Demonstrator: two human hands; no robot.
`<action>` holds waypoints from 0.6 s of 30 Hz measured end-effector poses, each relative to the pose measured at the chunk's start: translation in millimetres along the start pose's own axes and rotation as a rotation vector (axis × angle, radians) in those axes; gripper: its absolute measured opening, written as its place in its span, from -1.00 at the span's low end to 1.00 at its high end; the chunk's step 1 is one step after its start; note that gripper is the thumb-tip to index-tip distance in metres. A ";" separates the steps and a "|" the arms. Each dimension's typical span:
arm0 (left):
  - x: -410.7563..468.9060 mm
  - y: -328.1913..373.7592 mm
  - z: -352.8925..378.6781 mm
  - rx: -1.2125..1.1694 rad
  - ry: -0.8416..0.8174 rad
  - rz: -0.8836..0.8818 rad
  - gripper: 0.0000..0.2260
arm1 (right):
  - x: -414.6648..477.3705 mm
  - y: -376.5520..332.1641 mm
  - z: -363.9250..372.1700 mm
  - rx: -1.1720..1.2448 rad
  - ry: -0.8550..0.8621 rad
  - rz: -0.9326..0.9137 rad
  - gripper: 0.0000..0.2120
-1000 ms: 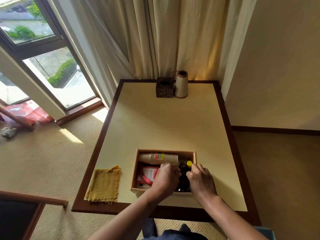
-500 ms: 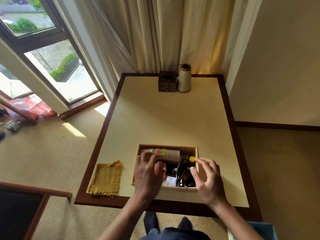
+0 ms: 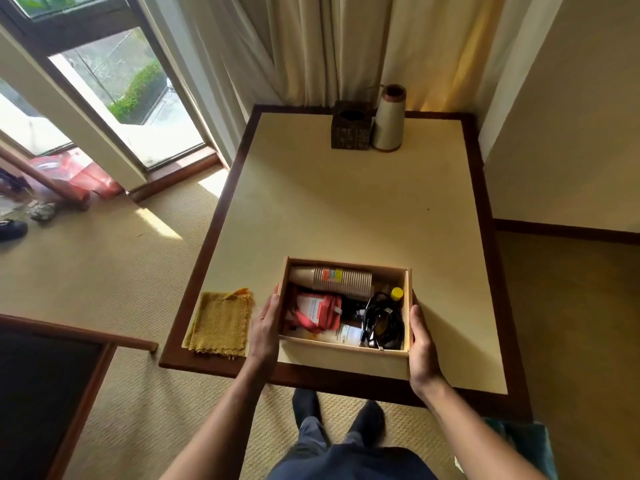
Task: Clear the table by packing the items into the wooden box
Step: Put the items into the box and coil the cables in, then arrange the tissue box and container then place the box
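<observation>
Your left hand and right hand, fingers nearly straight, press the wooden box walls at 9 and 3 o'clock.

- Wooden box: pale, open-topped, upright near the middle of the tabletop's near edge.
- Stack of paper cups: on its side along the box's far wall.
- Red pouch: in the box's left half.
- Black cable: coiled against the box's right wall.
- Yellow cloth: flat at the tabletop's near left corner, outside the box.
</observation>
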State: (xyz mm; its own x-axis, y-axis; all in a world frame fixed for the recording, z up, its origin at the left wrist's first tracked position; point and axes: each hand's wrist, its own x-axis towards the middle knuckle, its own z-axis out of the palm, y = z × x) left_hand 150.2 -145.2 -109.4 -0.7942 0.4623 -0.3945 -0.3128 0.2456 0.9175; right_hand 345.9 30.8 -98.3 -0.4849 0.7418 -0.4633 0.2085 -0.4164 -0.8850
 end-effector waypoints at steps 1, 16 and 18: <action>-0.8 -0.7 -0.1 -0.005 -0.015 -0.002 -0.48 | 0.4 0.7 1.0 0.018 -0.003 -0.009 -0.49; -3.9 37.5 25.2 -0.006 -0.117 0.116 -0.52 | 15.4 -46.8 -14.7 -0.029 -0.089 -0.109 -0.10; 4.1 55.4 35.2 -0.002 -0.150 0.149 -0.52 | 23.1 -58.0 -19.6 -0.046 -0.097 -0.104 -0.14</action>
State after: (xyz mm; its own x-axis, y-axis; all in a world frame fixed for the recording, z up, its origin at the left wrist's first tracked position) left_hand 147.9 -99.7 -62.0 -0.7452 0.6153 -0.2570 -0.1987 0.1630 0.9664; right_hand 339.2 82.4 -58.6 -0.5854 0.7243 -0.3643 0.1905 -0.3139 -0.9301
